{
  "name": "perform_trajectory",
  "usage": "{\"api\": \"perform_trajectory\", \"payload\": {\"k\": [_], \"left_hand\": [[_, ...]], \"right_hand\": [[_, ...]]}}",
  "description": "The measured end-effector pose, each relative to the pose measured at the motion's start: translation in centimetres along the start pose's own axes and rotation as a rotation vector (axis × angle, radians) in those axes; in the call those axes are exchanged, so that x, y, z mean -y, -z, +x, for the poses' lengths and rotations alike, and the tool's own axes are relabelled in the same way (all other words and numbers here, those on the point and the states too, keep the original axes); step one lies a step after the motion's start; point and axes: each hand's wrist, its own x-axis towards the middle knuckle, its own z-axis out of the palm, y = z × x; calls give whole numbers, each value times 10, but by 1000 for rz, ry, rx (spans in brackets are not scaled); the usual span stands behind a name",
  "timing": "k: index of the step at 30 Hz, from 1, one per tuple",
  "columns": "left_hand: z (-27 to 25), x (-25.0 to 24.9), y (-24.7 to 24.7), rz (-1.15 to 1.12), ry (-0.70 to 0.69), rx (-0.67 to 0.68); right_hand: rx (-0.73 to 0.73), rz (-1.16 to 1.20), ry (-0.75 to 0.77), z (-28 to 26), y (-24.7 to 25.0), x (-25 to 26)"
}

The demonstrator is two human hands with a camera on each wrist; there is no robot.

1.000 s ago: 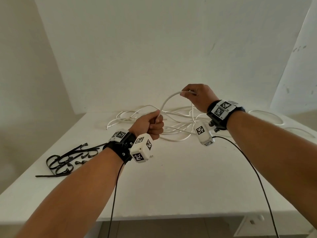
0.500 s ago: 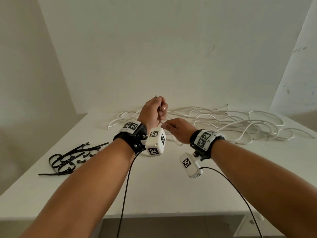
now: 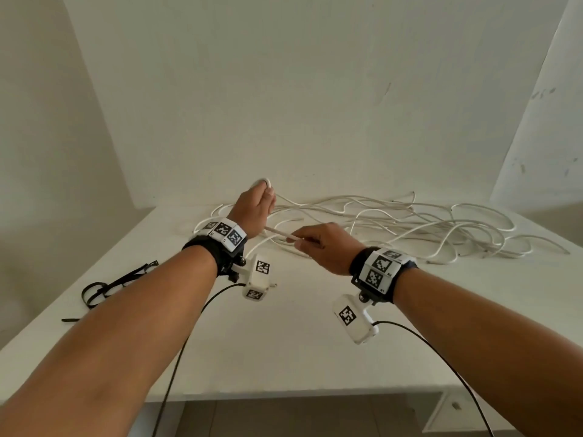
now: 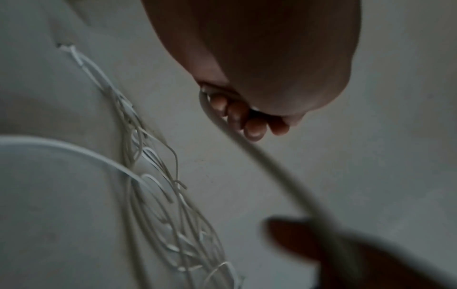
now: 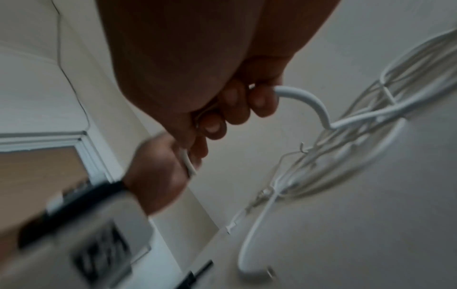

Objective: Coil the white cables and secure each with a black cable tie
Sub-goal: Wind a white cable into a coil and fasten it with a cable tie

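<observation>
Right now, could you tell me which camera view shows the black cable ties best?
The head view: the black cable ties lie at the table's left edge, partly hidden behind the left forearm. Neither wrist view shows them, only white cables and fingers.

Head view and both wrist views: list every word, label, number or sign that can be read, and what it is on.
No readable words.
Left wristband: black-and-white square marker patterns, no text.
Right wristband: the same kind of markers; tiny characters at the tag corners, too small to read.
Wrist cameras: marker patterns only.
Wrist views: blurred, nothing legible.
</observation>
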Motion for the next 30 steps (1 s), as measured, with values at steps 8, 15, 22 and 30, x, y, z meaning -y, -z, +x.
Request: {"api": "perform_trajectory", "payload": {"k": [8,15,22,30], "left_hand": [[-19,-10,-14,-162,122,352],[-30,-38,-24,-872,414,349],[-35,-48,-17,-1033,405,454],[-33,-63,-5,-1277,327,313]], "right_hand": [[-100,-31,170,20,39,13],[-210,97,108,27,49,8],[-277,182,5,29,60,2],[-249,366,-113,30,41,-15]]}}
